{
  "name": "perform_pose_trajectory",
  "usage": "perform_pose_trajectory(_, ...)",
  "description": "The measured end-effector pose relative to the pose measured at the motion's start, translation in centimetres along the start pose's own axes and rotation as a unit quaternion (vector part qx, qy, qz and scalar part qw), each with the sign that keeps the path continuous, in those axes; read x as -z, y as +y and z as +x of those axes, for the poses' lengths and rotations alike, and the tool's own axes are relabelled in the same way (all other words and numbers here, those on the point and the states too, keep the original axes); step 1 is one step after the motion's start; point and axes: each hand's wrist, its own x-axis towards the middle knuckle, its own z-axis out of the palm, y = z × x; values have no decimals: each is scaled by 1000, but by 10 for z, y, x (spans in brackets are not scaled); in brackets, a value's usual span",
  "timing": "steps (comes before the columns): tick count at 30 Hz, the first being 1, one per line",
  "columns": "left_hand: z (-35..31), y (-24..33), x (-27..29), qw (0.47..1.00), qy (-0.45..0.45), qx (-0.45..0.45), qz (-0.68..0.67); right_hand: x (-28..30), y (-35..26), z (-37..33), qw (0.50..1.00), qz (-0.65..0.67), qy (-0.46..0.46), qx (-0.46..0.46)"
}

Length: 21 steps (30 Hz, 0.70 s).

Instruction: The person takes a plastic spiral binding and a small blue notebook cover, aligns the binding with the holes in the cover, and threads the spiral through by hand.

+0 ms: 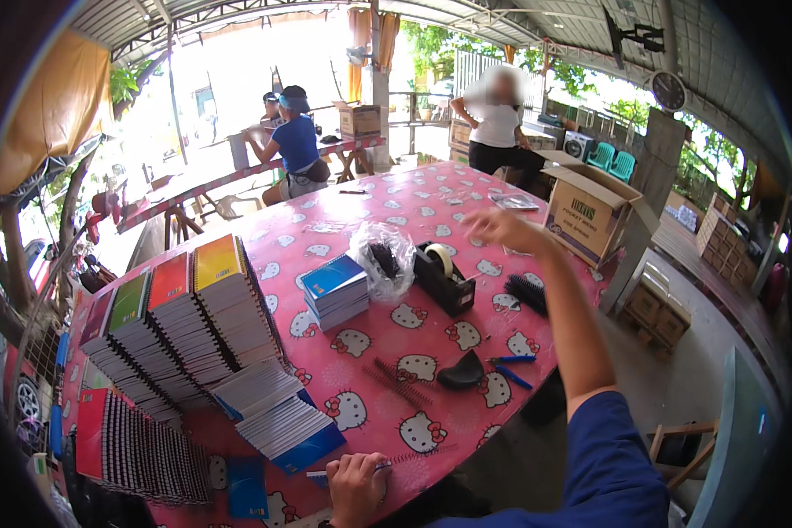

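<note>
At the table's near edge my left hand [356, 486] is closed on a thin white-and-blue notebook [319, 473], seen edge-on and mostly hidden by the fingers. A dark wire coil [424, 455] runs out to the right beside this hand. My right arm reaches far over the table, and my right hand [502, 231] hovers empty with its fingers stretched out. It is above the table's far right part, beyond a black tape dispenser [446, 278]. Loose coils [401, 382], a black rounded object [460, 371] and blue-handled pliers [510, 371] lie between the two hands.
Tall stacks of spiral notebooks [229, 299] fill the left side, with unbound blue booklets [277, 414] beside them. A blue notebook pile [336, 290] and a plastic bag of coils [383, 261] stand mid-table. An open carton [585, 211] is at right. Two people sit beyond; another person [295, 145] works there.
</note>
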Motion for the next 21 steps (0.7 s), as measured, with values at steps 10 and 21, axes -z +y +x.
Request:
perform_pose_trajectory(10, 0, 0, 9, 1000, -6, 17, 5, -240, 10, -120, 966, -174, -171, -91)
perform_pose_trajectory(21, 0, -4, 7, 999, -26, 23, 15, -259, 52, -144, 968, -183, 65, -161)
